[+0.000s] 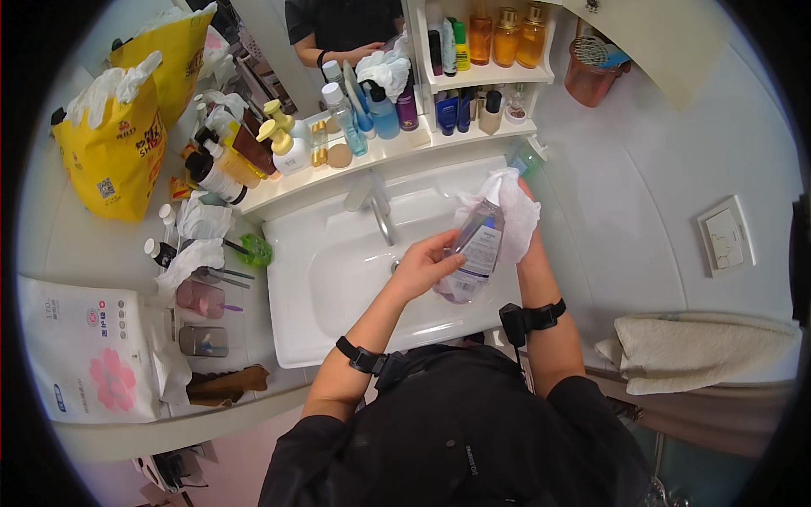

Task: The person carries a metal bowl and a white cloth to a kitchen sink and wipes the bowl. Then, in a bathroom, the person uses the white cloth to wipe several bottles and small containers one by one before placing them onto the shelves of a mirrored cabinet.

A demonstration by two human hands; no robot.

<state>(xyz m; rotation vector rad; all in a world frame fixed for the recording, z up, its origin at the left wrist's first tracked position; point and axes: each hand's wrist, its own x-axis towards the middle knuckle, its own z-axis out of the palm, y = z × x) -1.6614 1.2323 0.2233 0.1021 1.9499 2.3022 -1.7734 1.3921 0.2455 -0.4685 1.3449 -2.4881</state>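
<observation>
My left hand (425, 269) is closed around the side of a clear plastic bottle (478, 258) with a label on its face. The bottle is tilted over the right part of the white washbasin (296, 334). Against its upper end and right side lies a crumpled white wipe (518, 218). My right hand (531, 243) grips this wipe from the right, with most of its fingers hidden behind it. Both forearms wear black straps. A chrome faucet (378, 209) stands behind the basin, left of the bottle.
Bottles and pump dispensers (283, 150) crowd the ledge behind the basin. A shelf unit (486, 76) holds amber bottles. On the left are yellow bags (118, 148), cups (201, 297) and a white pack (89, 351). A towel (701, 348) hangs at right, below a wall switch (724, 237).
</observation>
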